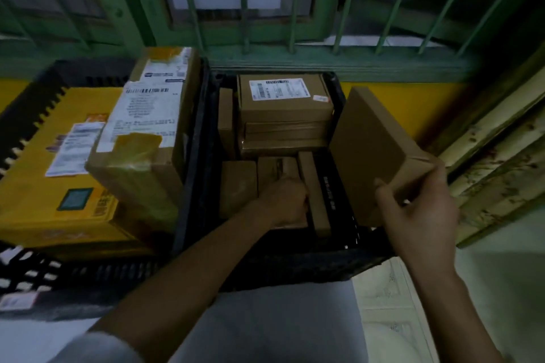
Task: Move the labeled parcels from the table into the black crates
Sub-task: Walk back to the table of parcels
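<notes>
Mid-placement: the right grip [418, 209] grasps a flat brown parcel [374, 153] tilted above the right side of the black crate [280, 265], the left grip [284, 200] curls against an upright slim parcel [314, 194] inside, grasping or not I cannot tell, and the next move looks like lowering the flat parcel into the right-hand gap.

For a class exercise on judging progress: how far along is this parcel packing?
Done: left crate holds a yellow parcel and a taped box; right crate is nearly full. In hand: left hand grips a small box inside it; right hand holds a flat brown box over its rim. Left: seating both; the table is out of view.
</notes>
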Available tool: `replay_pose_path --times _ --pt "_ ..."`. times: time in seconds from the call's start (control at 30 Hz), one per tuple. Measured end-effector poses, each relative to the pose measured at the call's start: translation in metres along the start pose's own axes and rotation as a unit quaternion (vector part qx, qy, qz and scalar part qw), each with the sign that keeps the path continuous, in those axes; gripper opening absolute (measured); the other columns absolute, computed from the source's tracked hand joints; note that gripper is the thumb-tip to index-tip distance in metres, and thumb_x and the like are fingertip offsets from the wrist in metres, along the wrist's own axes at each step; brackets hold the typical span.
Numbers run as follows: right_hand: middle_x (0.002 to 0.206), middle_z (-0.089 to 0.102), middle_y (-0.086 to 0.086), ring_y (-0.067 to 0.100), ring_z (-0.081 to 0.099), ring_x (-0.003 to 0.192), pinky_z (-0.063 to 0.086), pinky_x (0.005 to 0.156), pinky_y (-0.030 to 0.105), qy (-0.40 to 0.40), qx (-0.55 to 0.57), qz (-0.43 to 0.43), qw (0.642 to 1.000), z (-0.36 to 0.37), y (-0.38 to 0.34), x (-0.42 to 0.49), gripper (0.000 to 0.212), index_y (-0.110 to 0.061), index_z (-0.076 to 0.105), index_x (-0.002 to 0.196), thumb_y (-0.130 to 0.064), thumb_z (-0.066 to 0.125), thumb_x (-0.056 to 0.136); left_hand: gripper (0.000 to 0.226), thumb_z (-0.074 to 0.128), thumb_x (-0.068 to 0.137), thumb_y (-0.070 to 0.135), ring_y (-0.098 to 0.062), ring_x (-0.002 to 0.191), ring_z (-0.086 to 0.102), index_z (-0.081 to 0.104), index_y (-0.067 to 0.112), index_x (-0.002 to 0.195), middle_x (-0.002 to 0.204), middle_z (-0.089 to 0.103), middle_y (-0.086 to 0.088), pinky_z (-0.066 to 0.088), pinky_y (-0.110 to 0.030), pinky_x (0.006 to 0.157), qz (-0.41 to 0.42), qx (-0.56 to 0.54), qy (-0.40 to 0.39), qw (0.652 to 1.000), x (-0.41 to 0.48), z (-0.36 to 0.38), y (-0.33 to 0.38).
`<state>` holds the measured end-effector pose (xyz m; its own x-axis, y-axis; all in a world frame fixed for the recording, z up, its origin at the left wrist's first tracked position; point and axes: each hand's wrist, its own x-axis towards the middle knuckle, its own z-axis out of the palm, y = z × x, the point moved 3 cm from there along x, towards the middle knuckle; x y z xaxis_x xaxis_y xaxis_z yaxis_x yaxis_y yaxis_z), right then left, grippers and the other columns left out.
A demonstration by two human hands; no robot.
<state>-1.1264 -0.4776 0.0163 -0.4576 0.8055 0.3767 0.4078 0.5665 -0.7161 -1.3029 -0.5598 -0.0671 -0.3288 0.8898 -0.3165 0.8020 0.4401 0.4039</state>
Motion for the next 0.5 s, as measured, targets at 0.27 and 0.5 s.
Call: replay_pose_path --times 0.27,0.5 --pt "0.075 0.052 -0.023 -0.009 0.058 0.068 0.047 0.047 0.022 -0.05 0.045 0.007 0.998 0.011 -0.011 -0.01 0.04 -0.032 0.04 0.109 -0.037 0.065 0.078 0.026 0.047 0.095 0.007 -0.025 0.083 0.055 0.06 0.004 0.073 0.09 0.062 -0.015 0.037 -0.021 0.063 0.039 -0.108 -0.066 0.991 0.018 0.004 -0.011" --pt "0.083 0.053 -0.016 0.001 0.053 0.065 0.04 0.051 0.014 -0.155 0.012 -0.054 0.986 0.032 -0.023 -0.005 0.052 -0.014 0.045 0.128 -0.023 0.07 0.083 0.045 0.045 0.096 0.016 -0.028 0.125 0.048 0.042 0.012 0.141 0.143 0.046 -0.012 0.04 -0.03 0.096 0.002 0.038 -0.182 0.983 0.0 -0.002 -0.021"
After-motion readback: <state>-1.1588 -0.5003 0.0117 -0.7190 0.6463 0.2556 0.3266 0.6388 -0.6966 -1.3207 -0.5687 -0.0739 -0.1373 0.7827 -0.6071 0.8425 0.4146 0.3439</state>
